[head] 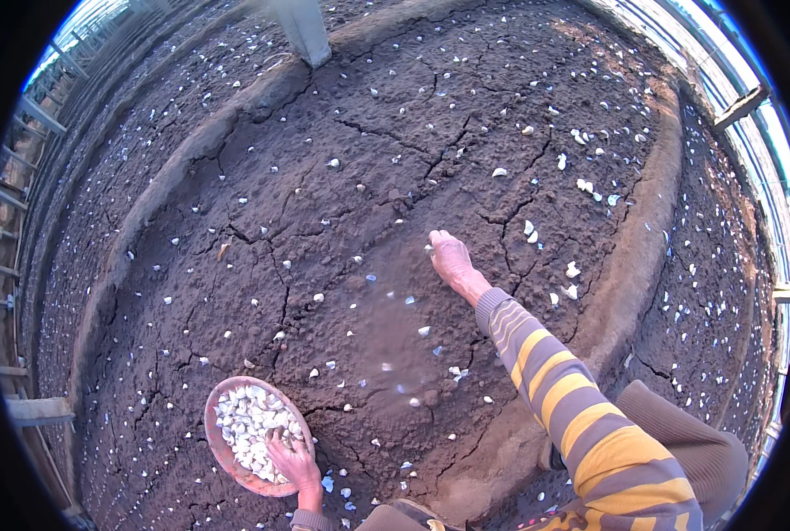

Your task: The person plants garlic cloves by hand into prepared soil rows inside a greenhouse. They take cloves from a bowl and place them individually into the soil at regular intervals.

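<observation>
A reddish oval bowl (217, 446) full of garlic cloves (249, 415) rests on the soil at the lower left. My left hand (293, 459) reaches into it, fingertips down among the cloves, and whether they grip any is hidden. Farther forward, my right hand (451, 257) is low over the cracked brown soil (381, 219), pinching a single garlic clove (428, 249) between thumb and fingers. Many other cloves sit in the soil around it, spaced apart. A few looser ones, such as a pale clove (529, 227), lie to the right.
Raised earth ridges border the bed, one at the left (162, 179) and another at the right (640, 265). A concrete post (305, 33) stands at the far ridge. My bent knee (687, 438) is at the lower right. Further planted beds (700, 292) lie beyond the ridges.
</observation>
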{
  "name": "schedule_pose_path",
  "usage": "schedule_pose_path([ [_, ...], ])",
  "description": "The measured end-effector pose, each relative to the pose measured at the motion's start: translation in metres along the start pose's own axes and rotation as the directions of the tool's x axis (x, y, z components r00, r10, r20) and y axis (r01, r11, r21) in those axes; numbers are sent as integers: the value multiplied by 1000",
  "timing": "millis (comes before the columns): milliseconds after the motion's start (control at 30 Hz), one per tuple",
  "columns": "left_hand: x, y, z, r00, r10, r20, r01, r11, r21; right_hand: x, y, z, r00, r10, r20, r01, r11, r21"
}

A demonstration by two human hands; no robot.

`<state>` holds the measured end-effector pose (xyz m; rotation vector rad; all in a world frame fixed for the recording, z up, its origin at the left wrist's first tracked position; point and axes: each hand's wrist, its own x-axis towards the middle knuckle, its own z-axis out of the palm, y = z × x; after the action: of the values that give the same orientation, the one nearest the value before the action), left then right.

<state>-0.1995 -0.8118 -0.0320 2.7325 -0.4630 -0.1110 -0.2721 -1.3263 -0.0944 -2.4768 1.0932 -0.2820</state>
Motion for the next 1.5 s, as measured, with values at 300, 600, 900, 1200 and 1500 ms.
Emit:
schedule_pose_path([
  [300, -2, -7, 1, 999, -51, 7, 51, 999, -7, 6, -19, 12, 950, -174, 261, 249, 925, -288],
  [600, 0, -3, -2, 1000, -25, 3, 25, 1000, 19, 6, 9, -2, 983, 21, 184, -51, 986, 157],
  [900, -1, -7, 4, 1000, -23, -5, 23, 999, 38, -5, -1, 10, 944, -247, 217, 294, 931, -217],
  [1200, -1, -1, 0, 999, -41, 11, 41, 999, 17, -7, 20, -4, 982, -188, 37, 191, 976, -105],
  [1500, -2, -2, 2, 999, -39, 7, 39, 999, 35, -3, 14, 3, 970, -179, 163, 208, 961, -181],
])
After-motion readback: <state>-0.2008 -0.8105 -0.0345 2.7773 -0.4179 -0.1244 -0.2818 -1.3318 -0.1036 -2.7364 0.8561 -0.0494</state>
